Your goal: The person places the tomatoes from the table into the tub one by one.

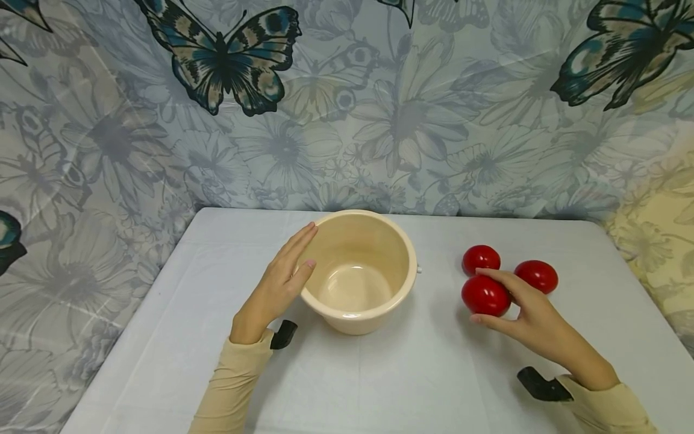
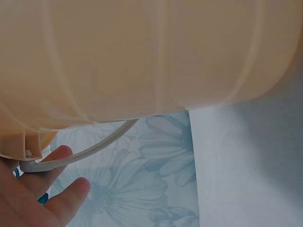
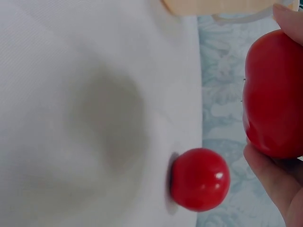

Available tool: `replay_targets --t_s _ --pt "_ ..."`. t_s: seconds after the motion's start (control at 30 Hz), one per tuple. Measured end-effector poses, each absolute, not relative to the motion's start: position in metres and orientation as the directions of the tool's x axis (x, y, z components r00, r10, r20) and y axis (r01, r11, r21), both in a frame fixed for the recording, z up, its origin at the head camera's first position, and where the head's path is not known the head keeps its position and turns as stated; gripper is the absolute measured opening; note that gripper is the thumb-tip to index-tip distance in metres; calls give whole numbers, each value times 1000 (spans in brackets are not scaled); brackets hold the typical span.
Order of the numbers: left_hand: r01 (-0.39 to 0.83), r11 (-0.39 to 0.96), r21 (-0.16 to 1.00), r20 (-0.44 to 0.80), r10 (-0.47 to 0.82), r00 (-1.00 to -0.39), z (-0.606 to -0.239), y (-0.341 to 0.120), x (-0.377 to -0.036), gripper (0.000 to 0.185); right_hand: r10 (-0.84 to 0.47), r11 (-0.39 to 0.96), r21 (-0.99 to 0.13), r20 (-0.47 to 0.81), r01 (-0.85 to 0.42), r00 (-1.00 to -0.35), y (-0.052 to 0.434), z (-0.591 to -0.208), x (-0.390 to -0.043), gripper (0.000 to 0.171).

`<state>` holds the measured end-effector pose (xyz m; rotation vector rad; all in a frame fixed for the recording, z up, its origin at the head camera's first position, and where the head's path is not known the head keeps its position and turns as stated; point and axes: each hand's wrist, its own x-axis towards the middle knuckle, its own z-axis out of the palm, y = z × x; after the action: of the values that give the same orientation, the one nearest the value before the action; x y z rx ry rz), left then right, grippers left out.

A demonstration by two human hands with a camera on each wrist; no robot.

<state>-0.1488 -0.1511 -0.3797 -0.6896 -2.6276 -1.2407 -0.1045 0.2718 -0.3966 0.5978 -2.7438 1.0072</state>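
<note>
A cream plastic bowl stands empty in the middle of the table. My left hand lies flat against its left outer wall, fingers straight. In the left wrist view the bowl's wall fills the top, its thin wire handle hangs below, and my fingers show at the lower left. My right hand grips a red tomato between thumb and fingers, to the right of the bowl. The held tomato is large in the right wrist view, with my fingers beneath it.
Two more red tomatoes lie on the white table just behind the held one; one tomato shows in the right wrist view. A butterfly-patterned cloth hangs behind and beside the table.
</note>
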Motion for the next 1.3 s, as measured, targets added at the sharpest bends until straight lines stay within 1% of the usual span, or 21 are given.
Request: replay_targets --t_s 0.23,0.4,0.57,1.0,1.3 --pt "479 554 681 334 347 -876 -380 -151 -149 57 -338 706 -542 310 -457 -889 265 -389 -108 80" --pt "485 555 676 341 348 -874 -379 -152 -150 57 -362 699 -511 350 -500 -864 259 -381 -114 82" --pt "481 559 676 334 349 -876 -380 -153 -151 56 -384 666 -518 379 -536 -842 253 -373 -119 86" --pt "504 562 656 347 369 -862 -380 -152 -150 57 -386 627 -550 397 -552 -833 246 -360 -118 86" --pt "483 563 671 325 361 -874 -379 -152 -149 59 -386 623 -529 433 -576 -815 240 -349 -122 86"
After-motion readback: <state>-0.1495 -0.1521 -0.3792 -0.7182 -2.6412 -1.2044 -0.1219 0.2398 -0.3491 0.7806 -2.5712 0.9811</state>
